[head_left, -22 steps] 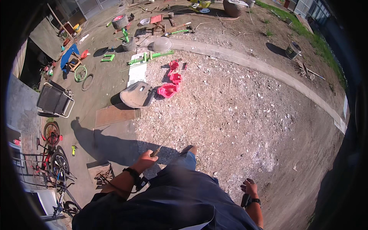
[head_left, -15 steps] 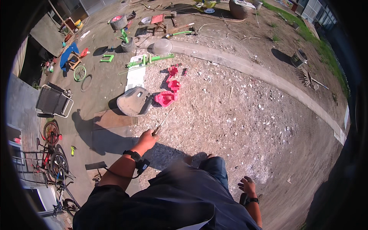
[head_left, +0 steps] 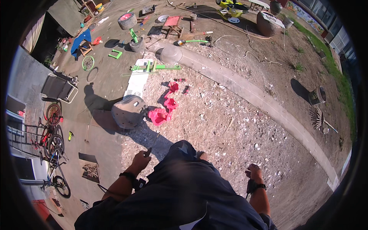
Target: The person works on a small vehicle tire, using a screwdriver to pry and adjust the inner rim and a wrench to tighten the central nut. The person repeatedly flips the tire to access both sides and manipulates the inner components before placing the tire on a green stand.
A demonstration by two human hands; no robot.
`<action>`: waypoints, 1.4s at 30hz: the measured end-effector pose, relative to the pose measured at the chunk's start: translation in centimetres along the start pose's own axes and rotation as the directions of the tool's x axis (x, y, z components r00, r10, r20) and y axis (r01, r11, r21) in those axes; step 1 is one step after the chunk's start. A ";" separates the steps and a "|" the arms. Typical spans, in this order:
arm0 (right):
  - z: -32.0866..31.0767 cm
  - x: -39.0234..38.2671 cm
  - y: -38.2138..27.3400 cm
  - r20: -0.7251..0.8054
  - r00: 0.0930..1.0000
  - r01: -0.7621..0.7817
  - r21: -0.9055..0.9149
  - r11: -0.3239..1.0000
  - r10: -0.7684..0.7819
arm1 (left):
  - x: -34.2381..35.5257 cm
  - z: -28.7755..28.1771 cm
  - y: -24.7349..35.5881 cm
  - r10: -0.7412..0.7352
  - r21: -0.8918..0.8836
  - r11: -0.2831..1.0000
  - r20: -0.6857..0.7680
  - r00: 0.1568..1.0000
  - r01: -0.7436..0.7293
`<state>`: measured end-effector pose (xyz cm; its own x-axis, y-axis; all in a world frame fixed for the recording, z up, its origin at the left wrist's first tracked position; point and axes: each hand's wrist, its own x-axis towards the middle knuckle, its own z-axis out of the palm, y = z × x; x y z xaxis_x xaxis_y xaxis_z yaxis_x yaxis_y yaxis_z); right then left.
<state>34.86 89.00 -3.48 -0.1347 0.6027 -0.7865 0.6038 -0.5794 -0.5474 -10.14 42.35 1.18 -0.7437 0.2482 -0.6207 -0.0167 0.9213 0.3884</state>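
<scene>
Our left hand point(head_left: 140, 161) is wrapped round the dark handle of a thin-shafted tool point(head_left: 148, 151), which points away from us above the left edge of the stony patch point(head_left: 214, 126); its tip is too small to make out. Our right hand point(head_left: 254, 173) hangs well apart from it, fingers loosely parted, with nothing in it that we can see.

The bare shaft worries us most: if the loose stones slide underfoot and we stumble, it could jab our leg point(head_left: 180, 150) or gouge whatever we fall against. Toward the patch's upper left corner, three pink pieces point(head_left: 159, 116) lie in a row, the nearest just beside a grey curved shell point(head_left: 129, 112) at the left edge. A careless step there could crack the pink pieces, which look like thin plastic, or set the shell rocking, since its curve may give it a poor footing. Our shadow point(head_left: 100, 101) falls around the shell, so a small part lying in that shade would be easy to tread on. Beyond, a green frame point(head_left: 166, 67) juts past the right edge of a white sheet point(head_left: 135, 82), where it could catch a foot
</scene>
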 end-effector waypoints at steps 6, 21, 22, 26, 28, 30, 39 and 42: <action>3.1 9.6 -18.7 0.082 0.987 0.141 -0.027 0.990 -0.138 | 6.2 0.8 8.2 -0.064 -0.011 0.998 0.046 0.997 0.065; 6.3 29.2 -46.8 0.158 0.986 -0.015 -0.229 0.973 0.053 | 33.1 -8.2 40.1 0.068 -0.207 0.975 -0.067 0.995 -0.080; 6.7 31.0 -48.9 0.171 0.983 -0.018 -0.250 0.968 0.063 | 33.8 -9.7 42.5 0.011 -0.261 0.965 -0.056 0.998 -0.025; 9.2 40.7 -58.1 0.257 0.966 0.046 -0.301 0.953 0.035 | 39.5 -8.6 42.3 -0.127 -0.436 0.897 -0.095 0.987 0.074; 10.6 45.1 -64.9 0.288 0.958 0.074 -0.286 0.955 0.012 | 40.7 -10.1 45.7 -0.187 -0.502 0.857 -0.093 0.978 0.116; 12.1 49.2 -71.3 0.331 0.943 0.136 -0.316 0.939 -0.025 | 40.2 -9.4 47.7 -0.289 -0.591 0.790 -0.124 0.949 0.164; 25.8 59.6 -96.2 0.478 0.860 0.384 -0.372 0.845 -0.180 | 42.9 -10.3 57.5 -0.540 -0.751 0.542 0.034 0.841 0.378; 30.4 59.3 -99.5 0.535 0.824 0.427 -0.373 0.824 -0.185 | 47.0 -10.8 57.6 -0.531 -0.785 0.503 0.049 0.846 0.362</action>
<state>-57.08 165.72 -4.40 -0.6430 0.3106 -0.7000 0.7330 -0.0151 -0.6801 -53.24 103.85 1.76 -0.5870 -0.2647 -0.7651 -0.8020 0.3188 0.5051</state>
